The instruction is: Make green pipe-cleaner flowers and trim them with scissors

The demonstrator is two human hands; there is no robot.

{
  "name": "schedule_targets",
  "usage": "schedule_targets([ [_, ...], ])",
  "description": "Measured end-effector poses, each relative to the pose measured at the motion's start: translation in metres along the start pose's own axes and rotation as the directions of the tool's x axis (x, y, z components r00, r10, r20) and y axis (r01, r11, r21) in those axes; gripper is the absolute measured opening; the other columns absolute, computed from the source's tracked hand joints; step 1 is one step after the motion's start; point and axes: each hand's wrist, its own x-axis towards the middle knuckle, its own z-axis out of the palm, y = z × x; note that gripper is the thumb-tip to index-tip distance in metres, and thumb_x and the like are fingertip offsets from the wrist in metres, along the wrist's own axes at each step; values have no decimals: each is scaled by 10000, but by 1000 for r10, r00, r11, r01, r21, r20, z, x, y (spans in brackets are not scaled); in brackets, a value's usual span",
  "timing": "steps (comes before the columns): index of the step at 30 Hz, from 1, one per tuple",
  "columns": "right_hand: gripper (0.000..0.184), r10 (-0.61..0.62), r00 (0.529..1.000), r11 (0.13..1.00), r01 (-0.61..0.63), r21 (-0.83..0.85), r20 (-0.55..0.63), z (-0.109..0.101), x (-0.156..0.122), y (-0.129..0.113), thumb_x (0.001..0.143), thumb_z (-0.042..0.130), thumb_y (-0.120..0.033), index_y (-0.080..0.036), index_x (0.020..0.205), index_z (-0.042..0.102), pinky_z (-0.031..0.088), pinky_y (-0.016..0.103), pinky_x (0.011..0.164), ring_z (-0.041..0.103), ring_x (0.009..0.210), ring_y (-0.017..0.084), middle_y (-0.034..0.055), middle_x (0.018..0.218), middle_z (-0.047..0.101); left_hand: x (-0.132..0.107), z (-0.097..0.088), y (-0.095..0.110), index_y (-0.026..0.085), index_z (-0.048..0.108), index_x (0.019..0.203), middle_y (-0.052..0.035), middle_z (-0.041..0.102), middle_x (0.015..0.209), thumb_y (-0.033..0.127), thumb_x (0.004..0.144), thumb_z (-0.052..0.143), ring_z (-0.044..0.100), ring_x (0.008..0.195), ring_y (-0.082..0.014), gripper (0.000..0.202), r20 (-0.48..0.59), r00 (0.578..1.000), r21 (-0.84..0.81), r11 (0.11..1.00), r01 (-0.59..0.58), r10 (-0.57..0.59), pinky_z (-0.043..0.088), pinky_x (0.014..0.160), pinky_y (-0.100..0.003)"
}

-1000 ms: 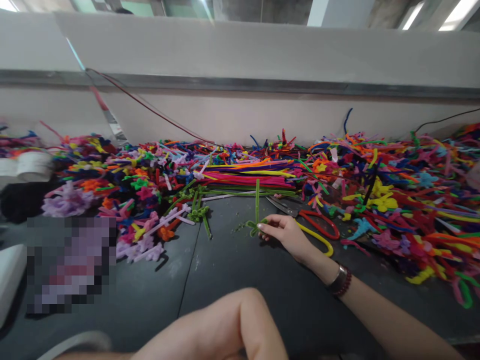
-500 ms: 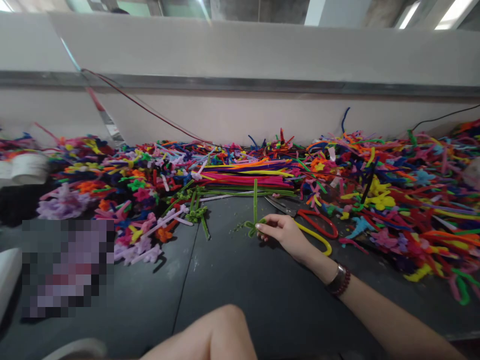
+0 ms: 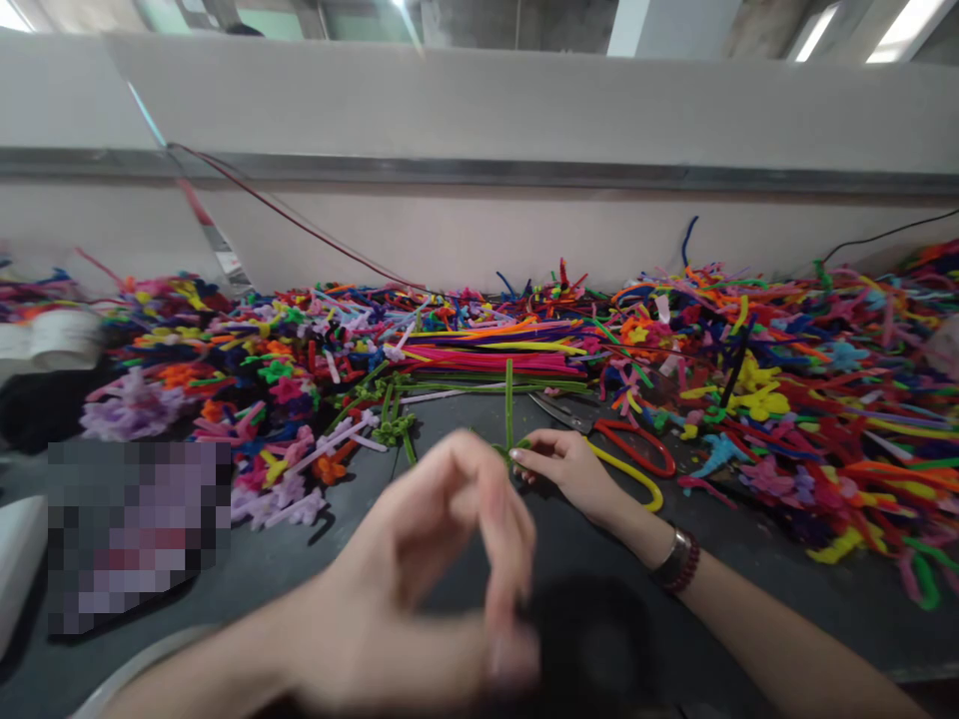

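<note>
Right hand: fingertips pinched on the green pipe cleaner at its looped lower end, stem upright, mid-bench, just short of the far-edge pile of coloured pipe cleaners. Scissors with red and yellow handles lie just behind this hand, touching the pile. Left hand: raised near the bench's near edge, blurred, fingers curled; cannot tell whether it holds anything. Hands apart.
</note>
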Motion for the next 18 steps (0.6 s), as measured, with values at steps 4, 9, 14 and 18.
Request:
schedule_targets([
  [4, 215, -53, 998, 996, 54, -76, 17, 0, -1, 0, 667, 592, -349, -149, 608, 540, 384, 216, 509, 475, 493, 82, -35, 533, 515, 53, -16, -21, 196, 397, 1049, 27, 536, 608, 205, 674, 584, 550, 827, -173, 419, -210, 961, 336, 936, -101, 179, 351, 855, -333],
  [9, 200, -241, 969, 893, 200, -402, -53, 3, -6, 2, 717, 537, -319, -163, 592, 539, 350, 219, 499, 458, 526, 103, -14, 548, 516, 61, -22, -53, 192, 212, 1259, 7, 587, 682, 181, 705, 544, 436, 1106, -193, 646, -243, 954, 368, 927, -76, 174, 255, 957, -379],
  [14, 206, -321, 947, 808, 254, -532, -34, 6, -9, 2, 729, 518, -290, -170, 562, 528, 330, 214, 485, 432, 502, 101, -17, 525, 507, 56, -20, -53, 208, 235, 1251, -78, 586, 1040, 128, 687, 521, 427, 1121, -201, 637, -185, 972, 322, 944, -77, 143, 253, 958, -372],
  [18, 200, -326, 945, 807, 258, -531, -36, 6, -8, 3, 730, 519, -287, -169, 568, 527, 325, 211, 476, 425, 500, 99, -17, 531, 503, 58, -19, -55, 188, 295, 1209, 13, 586, 698, 190, 687, 564, 561, 865, -174, 587, -327, 932, 300, 953, -53, 155, 330, 889, -351],
])
